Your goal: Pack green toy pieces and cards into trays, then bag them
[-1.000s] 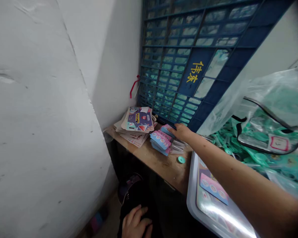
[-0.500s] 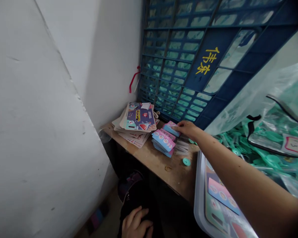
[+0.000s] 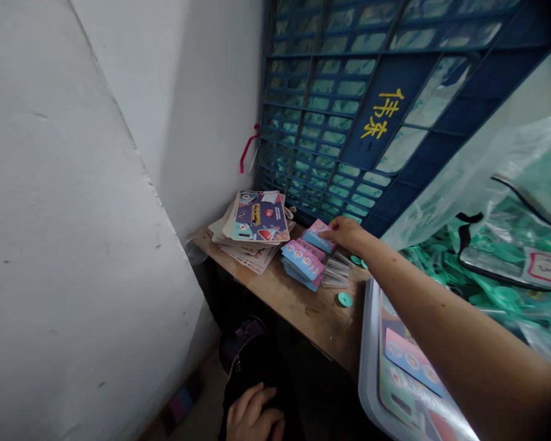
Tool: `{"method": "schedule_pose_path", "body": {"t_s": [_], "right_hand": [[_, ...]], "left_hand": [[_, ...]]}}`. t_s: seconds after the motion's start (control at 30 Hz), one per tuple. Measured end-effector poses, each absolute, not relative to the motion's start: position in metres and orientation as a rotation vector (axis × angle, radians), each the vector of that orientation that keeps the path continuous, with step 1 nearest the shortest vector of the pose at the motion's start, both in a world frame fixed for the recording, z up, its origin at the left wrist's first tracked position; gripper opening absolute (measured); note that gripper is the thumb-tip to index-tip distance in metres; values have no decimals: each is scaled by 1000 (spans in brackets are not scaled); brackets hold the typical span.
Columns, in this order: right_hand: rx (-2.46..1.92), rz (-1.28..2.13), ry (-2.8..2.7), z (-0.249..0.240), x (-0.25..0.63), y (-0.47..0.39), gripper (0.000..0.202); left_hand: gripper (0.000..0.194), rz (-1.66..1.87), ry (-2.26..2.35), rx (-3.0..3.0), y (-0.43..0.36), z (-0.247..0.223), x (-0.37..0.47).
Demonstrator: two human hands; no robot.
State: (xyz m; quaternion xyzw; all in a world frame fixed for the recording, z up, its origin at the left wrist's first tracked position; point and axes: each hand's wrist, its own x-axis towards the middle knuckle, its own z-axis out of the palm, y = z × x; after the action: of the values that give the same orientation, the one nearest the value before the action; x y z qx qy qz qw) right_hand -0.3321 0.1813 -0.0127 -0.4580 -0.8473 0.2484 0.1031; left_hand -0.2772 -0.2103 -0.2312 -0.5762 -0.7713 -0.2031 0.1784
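There, right hand (image 3: 346,233) pinching pink card (image 3: 318,236).

Bare table (image 3: 298,306) lies open in front of the cards (image 3: 303,260); crate (image 3: 349,122) blocks behind, tray (image 3: 371,343) at the right.

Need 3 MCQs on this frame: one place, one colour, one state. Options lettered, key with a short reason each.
1. Where does the right hand reach?
A. into the tray
B. to a pink-and-blue card at the back of the wooden bench
C. to the red ribbon

2. What colour is the small round cap lying loose on the bench?
A. teal
B. yellow
C. black

3. How is the left hand?
A. raised against the blue crate
B. gripping a card
C. low, resting on a dark thing under the bench

Key: 1 B, fingers sit on the card's edge beside the card stack. 2 A, plainly teal on bare wood. 3 C, it lies at the bottom edge of the view, holding nothing.
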Motion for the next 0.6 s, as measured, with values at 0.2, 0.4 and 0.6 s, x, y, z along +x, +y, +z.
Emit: {"method": "schedule_pose_path", "body": {"t_s": [0.2,0.4,0.6], "right_hand": [[-1314,829,-2477,-5,-328,177,21],[-1318,918,-2409,0,-325,175,19],[-1282,912,-2398,-7,-320,182,14]], "left_hand": [[15,-506,-2112,-1671,-211,-222,-280],[15,-484,-2104,-1650,-213,-225,-280],[14,-481,-2119,-1640,-212,-224,-279]]}}
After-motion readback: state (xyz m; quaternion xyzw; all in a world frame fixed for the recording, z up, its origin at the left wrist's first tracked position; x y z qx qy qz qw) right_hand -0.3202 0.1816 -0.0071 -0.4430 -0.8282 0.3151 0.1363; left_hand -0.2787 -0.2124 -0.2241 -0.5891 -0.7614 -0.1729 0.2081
